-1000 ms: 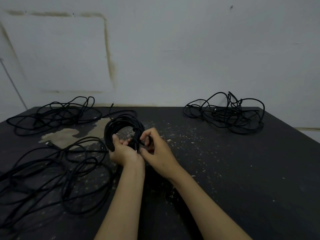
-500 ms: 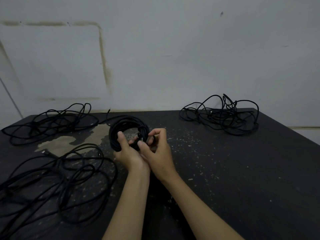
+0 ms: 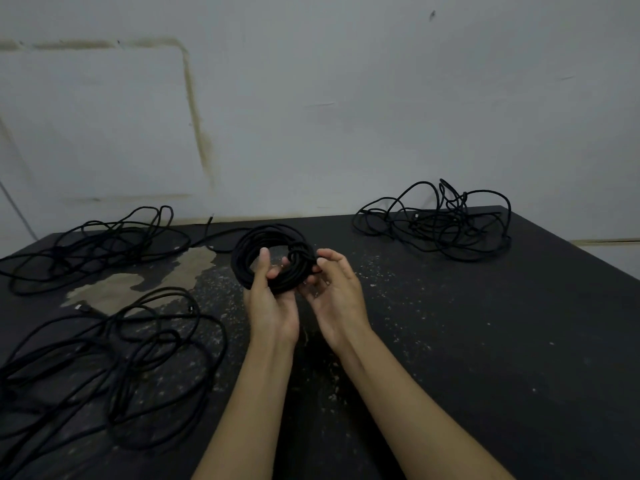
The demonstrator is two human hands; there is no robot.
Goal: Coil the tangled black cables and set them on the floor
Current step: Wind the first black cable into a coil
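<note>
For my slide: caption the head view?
Both hands hold a coiled cable above the floor.

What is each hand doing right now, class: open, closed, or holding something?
Left hand: holds the coiled cable, thumb through its middle.
Right hand: fingers curled at the coil's right side, pinching it there.

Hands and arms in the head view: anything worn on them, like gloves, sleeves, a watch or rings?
Nothing worn shows. The left hand and right hand are bare, without gloves, and both forearms are bare from the wrist down to the frame's lower edge, so no sleeve shows. No watch, band or ring is visible on the sides that face the camera. The light is dim, so small marks would be hard to make out.
</note>
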